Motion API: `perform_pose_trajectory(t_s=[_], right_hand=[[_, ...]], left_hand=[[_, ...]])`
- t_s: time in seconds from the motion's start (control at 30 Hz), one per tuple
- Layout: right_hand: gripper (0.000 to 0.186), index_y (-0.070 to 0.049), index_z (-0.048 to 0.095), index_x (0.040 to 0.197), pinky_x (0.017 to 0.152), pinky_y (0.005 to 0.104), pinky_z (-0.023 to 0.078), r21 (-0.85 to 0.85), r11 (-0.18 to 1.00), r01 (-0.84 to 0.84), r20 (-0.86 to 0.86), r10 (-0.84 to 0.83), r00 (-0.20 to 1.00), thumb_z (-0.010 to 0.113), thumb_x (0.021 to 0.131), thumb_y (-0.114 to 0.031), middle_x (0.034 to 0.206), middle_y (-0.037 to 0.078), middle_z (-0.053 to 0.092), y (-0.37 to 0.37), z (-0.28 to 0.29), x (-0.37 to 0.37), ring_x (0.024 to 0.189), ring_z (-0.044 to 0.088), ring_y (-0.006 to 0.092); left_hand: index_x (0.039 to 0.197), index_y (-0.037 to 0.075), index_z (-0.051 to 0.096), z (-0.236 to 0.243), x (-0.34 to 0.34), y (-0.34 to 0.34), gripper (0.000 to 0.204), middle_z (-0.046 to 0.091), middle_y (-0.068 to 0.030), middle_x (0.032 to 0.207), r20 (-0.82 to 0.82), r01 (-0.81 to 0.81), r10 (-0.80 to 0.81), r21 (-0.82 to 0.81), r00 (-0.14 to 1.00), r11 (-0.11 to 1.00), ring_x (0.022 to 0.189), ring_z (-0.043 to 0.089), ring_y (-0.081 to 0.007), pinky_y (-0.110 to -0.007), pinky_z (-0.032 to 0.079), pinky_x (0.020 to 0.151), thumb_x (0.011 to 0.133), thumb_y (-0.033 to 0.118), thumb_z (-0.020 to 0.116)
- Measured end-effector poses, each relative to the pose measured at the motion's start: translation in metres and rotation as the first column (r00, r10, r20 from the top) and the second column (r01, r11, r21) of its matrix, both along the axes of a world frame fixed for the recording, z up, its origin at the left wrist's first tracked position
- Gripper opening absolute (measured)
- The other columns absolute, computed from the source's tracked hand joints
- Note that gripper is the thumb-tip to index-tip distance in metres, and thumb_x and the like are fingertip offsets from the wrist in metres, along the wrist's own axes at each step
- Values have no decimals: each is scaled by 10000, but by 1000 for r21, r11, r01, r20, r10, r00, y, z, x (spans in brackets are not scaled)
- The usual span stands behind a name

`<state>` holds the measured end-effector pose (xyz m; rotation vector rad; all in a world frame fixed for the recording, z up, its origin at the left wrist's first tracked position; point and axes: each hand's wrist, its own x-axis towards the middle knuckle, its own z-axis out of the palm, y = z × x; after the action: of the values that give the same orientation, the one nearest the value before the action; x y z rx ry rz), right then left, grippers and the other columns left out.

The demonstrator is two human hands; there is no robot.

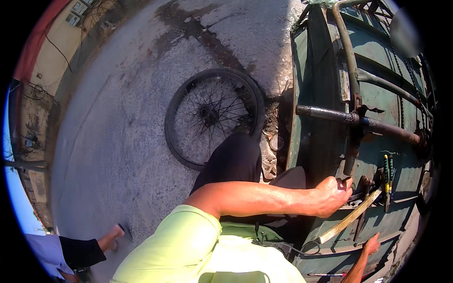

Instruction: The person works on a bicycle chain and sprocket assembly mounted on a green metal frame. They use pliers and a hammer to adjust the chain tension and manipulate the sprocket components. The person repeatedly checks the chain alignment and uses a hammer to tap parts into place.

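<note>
My left hand [332, 195] reaches across my body to a green metal cart [321, 94]. Its fingers are closed around a small dark metal piece at the foot of a rusty upright bar [351, 160]. A rusty axle rod [330, 114] crosses the cart just above. Lower right, my right hand [371, 244] rests with fingers spread on the cart's green ledge, holding nothing. Between the hands lies a pale curved wooden handle [349, 218]. Pliers with green and yellow grips [388, 170] lie a little to the right of my left hand.
A spoked bicycle wheel with its tyre [212, 118] lies flat on the cracked, stained concrete beside my dark trouser knee [236, 158]. Another person's sandalled foot [113, 236] and sleeve show at the lower left. Buildings line the far left edge.
</note>
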<state>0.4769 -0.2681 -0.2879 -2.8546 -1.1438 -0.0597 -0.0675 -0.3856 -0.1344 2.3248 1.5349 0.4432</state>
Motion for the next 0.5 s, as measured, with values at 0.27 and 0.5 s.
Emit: perform_pose_trajectory(t_s=[0.27, 0.5], right_hand=[[879, 70, 631, 1279, 1013, 597, 436, 55, 997, -46, 6, 46, 999, 536, 893, -714, 1248, 303, 654, -3, 2, 1, 1171, 601, 480], [916, 134, 618, 1249, 1022, 556, 442, 51, 991, -126, -61, 129, 990, 548, 890, -706, 1243, 341, 638, 0, 2, 3, 1174, 594, 492]], left_hand=[[1231, -1, 528, 19, -78, -46, 678, 490, -175, 1114, 511, -56, 227, -328, 829, 943, 973, 617, -396, -468, 549, 799, 672, 207, 850], [1281, -1, 602, -53, -152, -82, 671, 567, -144, 1077, 564, -215, 508, -505, 651, 836, 1002, 600, -267, -376, 515, 867, 709, 262, 833]])
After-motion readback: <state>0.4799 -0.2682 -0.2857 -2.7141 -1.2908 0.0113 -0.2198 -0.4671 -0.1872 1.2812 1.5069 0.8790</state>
